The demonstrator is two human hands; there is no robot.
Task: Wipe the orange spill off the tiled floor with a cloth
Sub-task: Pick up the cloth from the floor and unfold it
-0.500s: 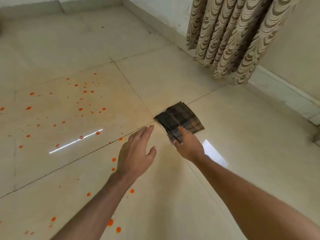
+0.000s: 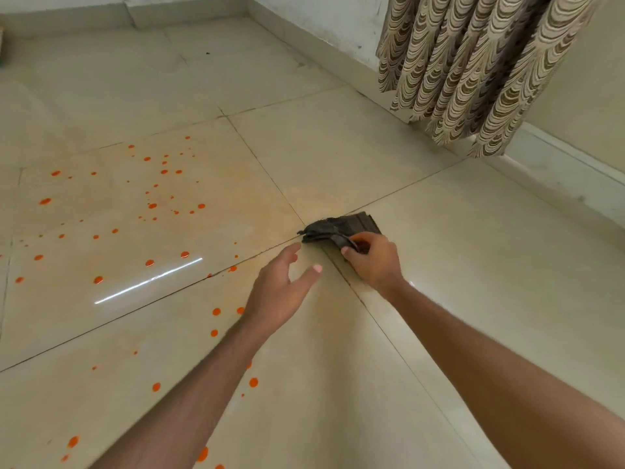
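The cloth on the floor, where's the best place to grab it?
Probably its near edge, from the person's side. The cloth lies folded in layers on the tiles, and that edge is curled up where the right hand pinches it, giving fingers room underneath.

The floor point(image 2: 338, 147) is glossy tile in pale cream-beige, crossed by thin, darker brown joints point(image 2: 263, 177). The left tile carries a faint orange-tan haze. Bright orange drops point(image 2: 152, 205) are scattered over it and over the near left tile, fine specks farther off and bigger round spots nearer. A thin white streak of light point(image 2: 148, 281) crosses the left tile. The cloth point(image 2: 341, 226) is dark grey-brown, and any pattern on it is too dim to tell. The curtain point(image 2: 473, 69) at the far right shows scalloped waves in cream, tan and dark brown. The skirting point(image 2: 338, 32) is off-white with grey smudges, and the wall point(image 2: 602, 79) on the right is plain beige.
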